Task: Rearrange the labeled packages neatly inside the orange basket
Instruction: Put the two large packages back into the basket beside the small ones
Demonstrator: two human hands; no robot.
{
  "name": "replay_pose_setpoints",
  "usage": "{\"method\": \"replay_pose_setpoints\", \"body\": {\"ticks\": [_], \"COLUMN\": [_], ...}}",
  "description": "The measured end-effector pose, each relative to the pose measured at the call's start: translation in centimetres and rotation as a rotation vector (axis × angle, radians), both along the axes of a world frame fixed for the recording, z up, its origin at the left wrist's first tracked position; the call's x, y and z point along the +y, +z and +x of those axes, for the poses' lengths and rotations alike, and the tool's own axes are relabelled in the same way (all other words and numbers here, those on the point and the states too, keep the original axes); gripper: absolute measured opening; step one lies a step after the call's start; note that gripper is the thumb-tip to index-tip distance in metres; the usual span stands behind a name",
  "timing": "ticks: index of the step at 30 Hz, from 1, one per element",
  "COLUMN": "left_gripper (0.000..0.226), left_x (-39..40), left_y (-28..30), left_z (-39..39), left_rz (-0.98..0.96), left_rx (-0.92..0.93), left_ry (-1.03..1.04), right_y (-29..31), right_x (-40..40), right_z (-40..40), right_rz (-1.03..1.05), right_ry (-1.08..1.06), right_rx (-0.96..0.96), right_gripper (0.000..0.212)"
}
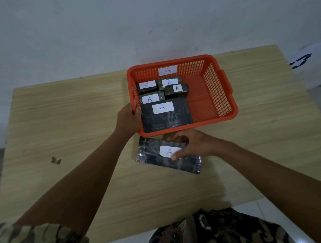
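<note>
Fingers of my right hand (190, 144) pinch the flat package (157, 157) lying just outside the orange basket (217, 94); my left hand (127, 119) grips its near-left rim.

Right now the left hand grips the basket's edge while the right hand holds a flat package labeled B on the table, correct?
Not quite. In the head view the flat package under the right hand is labeled A, not B. The left hand does grip the orange basket.
</note>
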State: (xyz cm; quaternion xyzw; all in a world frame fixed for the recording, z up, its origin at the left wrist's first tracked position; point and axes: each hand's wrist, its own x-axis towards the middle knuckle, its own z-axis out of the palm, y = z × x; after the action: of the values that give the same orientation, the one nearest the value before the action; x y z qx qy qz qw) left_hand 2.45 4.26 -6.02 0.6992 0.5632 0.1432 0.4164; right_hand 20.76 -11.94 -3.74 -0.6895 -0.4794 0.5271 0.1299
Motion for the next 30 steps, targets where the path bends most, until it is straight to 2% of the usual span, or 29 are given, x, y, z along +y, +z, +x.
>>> {"method": "replay_pose_setpoints", "body": {"ticks": [3, 8, 11, 13, 16, 19, 22, 25, 30], "left_gripper": [0.029, 0.027, 0.028, 0.031, 0.038, 0.056, 0.048, 0.049, 0.065], "left_x": [-0.3, -0.7, -0.6, -0.8, -1.8, -2.7, -4.2, -6.5, -9.3], "left_y": [0.2, -0.1, -0.3, -0.1, 0.3, 0.2, 0.6, 1.0, 0.1], "left_z": [0.4, 1.0, 0.8, 0.9, 1.4, 2.2, 4.1, 6.8, 10.2], "left_rz": [0.043, 0.089, 0.115, 0.168, 0.334, 0.564, 0.684, 0.646, 0.573], "left_rx": [-0.002, 0.022, 0.044, 0.040, -0.019, 0.174, 0.148, 0.081, 0.182], "left_ry": [0.012, 0.055, 0.052, 0.068, 0.052, -0.086, -0.266, -0.490, -0.656], "right_y": [2.8, 5.0, 4.8, 4.4, 3.0, 1.7, 1.2, 0.7, 0.3], "right_x": [0.9, 1.6, 1.7, 2.0, 2.5, 2.9, 3.3, 3.6, 3.9], "right_z": [2.1, 4.8, 6.3, 6.9, 7.4, 8.0, 9.1, 10.1, 10.9], "right_rz": [-0.055, -0.114, -0.067, 0.006, 0.162, 0.310, 0.385, 0.366, 0.280], "right_ry": [0.027, -0.016, -0.225, -0.367, -0.574, -0.839, -0.955, -0.901, -0.660], "right_rx": [0.016, 0.130, 0.316, 0.373, 0.264, 0.191, 0.045, -0.103, -0.237], "right_gripper": [0.053, 0.034, 0.033, 0.031, 0.027, 0.028, 0.038, 0.045, 0.046]}}
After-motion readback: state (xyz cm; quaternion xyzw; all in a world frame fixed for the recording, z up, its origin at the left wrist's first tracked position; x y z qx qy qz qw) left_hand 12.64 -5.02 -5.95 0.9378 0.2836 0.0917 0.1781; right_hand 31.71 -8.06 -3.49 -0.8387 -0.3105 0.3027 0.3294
